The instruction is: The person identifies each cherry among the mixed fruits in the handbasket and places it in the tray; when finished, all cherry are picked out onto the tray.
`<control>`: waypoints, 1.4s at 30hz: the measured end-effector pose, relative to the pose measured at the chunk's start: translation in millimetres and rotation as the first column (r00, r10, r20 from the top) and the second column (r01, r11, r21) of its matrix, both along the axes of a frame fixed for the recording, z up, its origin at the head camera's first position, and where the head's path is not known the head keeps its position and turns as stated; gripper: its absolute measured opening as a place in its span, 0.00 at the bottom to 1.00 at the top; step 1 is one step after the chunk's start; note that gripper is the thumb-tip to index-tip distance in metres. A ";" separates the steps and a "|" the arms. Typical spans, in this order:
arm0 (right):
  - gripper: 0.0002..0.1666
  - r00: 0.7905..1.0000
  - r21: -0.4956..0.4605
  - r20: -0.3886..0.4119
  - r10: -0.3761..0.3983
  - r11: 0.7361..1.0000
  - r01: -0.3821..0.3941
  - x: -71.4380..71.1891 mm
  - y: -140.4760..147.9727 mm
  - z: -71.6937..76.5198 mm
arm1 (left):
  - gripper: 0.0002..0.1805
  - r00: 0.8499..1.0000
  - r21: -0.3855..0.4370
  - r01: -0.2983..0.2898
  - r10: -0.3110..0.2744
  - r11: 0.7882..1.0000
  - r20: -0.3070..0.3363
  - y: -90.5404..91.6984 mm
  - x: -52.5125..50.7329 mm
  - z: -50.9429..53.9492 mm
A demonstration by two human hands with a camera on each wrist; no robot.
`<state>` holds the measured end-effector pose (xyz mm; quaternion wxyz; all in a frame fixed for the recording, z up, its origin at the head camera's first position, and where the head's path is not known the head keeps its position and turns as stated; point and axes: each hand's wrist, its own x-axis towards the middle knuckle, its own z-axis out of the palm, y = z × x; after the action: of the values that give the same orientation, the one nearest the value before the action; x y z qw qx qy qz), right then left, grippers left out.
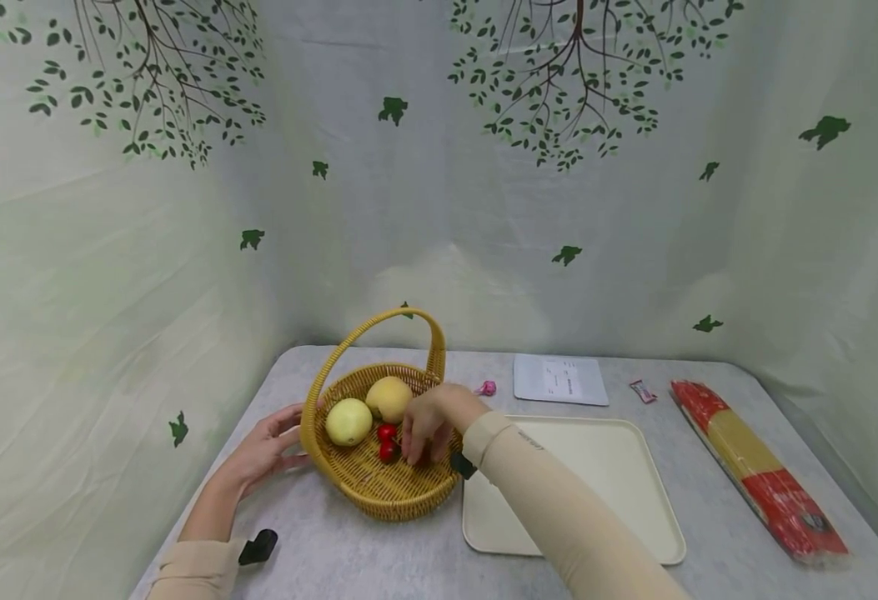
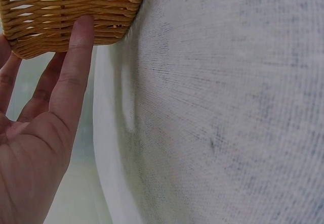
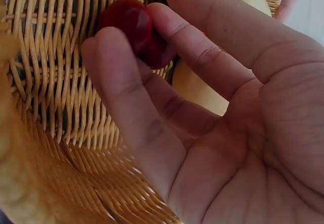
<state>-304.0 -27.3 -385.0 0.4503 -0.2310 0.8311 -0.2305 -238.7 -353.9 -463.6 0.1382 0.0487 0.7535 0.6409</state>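
Observation:
A yellow wicker basket (image 1: 401,507) with an arched handle stands on the table. Inside it lie a pale green round fruit (image 1: 348,422), a yellowish round fruit (image 1: 389,399) and small glossy red fruits (image 1: 388,451). My left hand (image 1: 268,447) is at the basket's left side, its fingers fairly straight; a fingertip presses the woven wall in the left wrist view. My right hand (image 1: 433,423) reaches into the basket's right part. In the right wrist view its curled fingertips pinch a small dark red fruit (image 3: 126,23). Part of that fruit is hidden by the fingers.
A cream tray (image 1: 596,483) lies right of the basket, under my right forearm. Behind it are a pink wrapped candy (image 1: 487,388), a white card (image 1: 560,380) and a small wrapped sweet (image 1: 643,391). A long red-and-yellow packet (image 1: 757,467) lies far right. Leaf-printed curtains enclose the table.

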 end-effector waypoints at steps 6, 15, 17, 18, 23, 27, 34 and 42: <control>0.09 0.998 -0.015 -0.059 0.036 0.999 -0.037 0.9 -1.1 0.8 | 0.29 1.000 0.010 0.005 -0.005 1.000 0.002 0.5 -0.1 -0.2; 0.12 0.990 -0.078 -0.138 0.036 0.996 -0.047 3.0 -0.3 5.0 | 0.30 1.000 0.019 0.012 -0.012 1.000 0.002 1.3 -0.6 1.1; 0.13 0.988 -0.089 -0.149 0.039 0.995 -0.053 3.7 1.1 7.7 | 0.31 1.000 0.014 0.012 -0.012 1.000 0.004 2.2 -0.8 2.4; 0.13 0.987 -0.092 -0.155 0.043 0.994 -0.058 3.9 2.1 9.1 | 0.31 1.000 0.011 0.011 -0.011 1.000 0.004 2.4 -0.9 2.8; 0.13 0.976 -0.117 -0.206 0.063 0.989 -0.089 2.5 7.8 14.9 | 0.31 1.000 0.000 0.014 -0.014 1.000 0.009 1.5 -2.2 2.4; 0.14 0.945 -0.129 -0.310 0.105 0.980 -0.151 -1.3 11.5 18.7 | 0.32 1.000 -0.026 0.020 -0.020 0.999 0.009 -3.5 -1.9 3.5; 0.18 0.847 -0.117 -0.512 0.143 0.965 -0.234 -6.4 28.5 24.3 | 0.32 1.000 -0.046 0.007 -0.008 0.999 -0.019 -7.4 0.4 4.1; 0.14 0.855 -0.197 -0.517 0.039 0.967 -0.163 -3.6 75.8 29.0 | 0.32 1.000 -0.038 0.006 -0.007 0.999 -0.008 -0.5 -1.8 -1.3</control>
<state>-307.6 48.5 -356.0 0.1963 -0.3786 0.8739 -0.2333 -240.5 -354.4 -464.8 0.1381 0.0510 0.7659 0.6258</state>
